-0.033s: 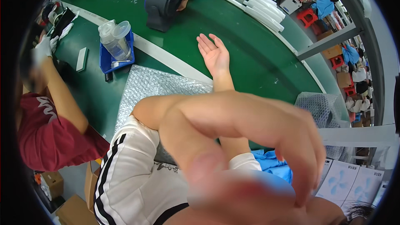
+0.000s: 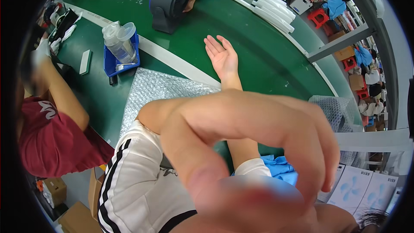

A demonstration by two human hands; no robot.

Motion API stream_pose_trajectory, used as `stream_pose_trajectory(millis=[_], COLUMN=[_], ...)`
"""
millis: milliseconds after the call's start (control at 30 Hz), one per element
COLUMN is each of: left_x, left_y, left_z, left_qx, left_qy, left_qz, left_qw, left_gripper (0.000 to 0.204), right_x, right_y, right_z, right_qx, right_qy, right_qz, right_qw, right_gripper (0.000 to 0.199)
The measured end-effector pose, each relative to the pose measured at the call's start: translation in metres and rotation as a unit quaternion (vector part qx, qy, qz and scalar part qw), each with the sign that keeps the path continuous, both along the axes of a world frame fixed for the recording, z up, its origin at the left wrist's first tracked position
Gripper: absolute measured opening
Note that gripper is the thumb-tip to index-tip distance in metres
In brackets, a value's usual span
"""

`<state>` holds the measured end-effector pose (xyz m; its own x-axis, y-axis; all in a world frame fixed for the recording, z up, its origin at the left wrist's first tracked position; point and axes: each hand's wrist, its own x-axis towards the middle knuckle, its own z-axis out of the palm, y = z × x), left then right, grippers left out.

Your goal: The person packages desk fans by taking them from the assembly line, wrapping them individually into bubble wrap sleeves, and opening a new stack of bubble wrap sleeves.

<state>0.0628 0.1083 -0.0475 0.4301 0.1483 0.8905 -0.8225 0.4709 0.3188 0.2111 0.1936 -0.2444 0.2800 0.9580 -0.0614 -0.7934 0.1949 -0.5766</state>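
Note:
My left hand (image 2: 254,118) is raised very close, filling the lower middle. Its fingers curve over, with the thumb well apart from them, and nothing held shows between. A blur below hides part of what lies between thumb and fingertips. Farther off, my right hand (image 2: 225,58) rests palm up by the green worktop (image 2: 267,56), fingers extended and holding nothing. Bubble wrap (image 2: 159,85) lies flat beneath my left forearm. Left of that sits a blue bin (image 2: 111,62) with clear plastic containers (image 2: 117,43).
A black round-headed device (image 2: 168,2) stands beyond the bin. White tubes (image 2: 274,11) lie at the far right. More bubble wrap (image 2: 332,110) and printed boxes (image 2: 360,187) are on the right. At left works a person in a dark red shirt (image 2: 60,142).
My left hand's fingers have shifted and curled slightly. My right hand has barely moved. The neighbouring person's arm at left has moved a little.

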Motion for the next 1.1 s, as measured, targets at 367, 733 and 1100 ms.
stream_pose_trajectory(millis=[367, 733, 1100], left_x=[-0.019, -0.021, -0.022], left_y=[0.002, 0.008, 0.03], left_z=[0.0, 0.003, 0.0], left_qx=[0.031, 0.057, 0.123], left_qy=[-0.016, -0.045, -0.059], left_qz=[0.168, 0.187, 0.073], left_qw=[0.985, 0.98, 0.988], left_gripper=[0.036, 0.037, 0.028], right_x=[-0.006, -0.007, -0.009], right_y=[-0.002, -0.001, -0.003], right_z=[0.0, 0.003, 0.004], right_qx=[-0.002, -0.002, -0.013], right_qy=[-0.024, -0.029, -0.017], right_qz=[0.007, 0.006, 0.0], right_qw=[1.0, 1.0, 1.0], right_gripper=[0.026, 0.026, 0.025])
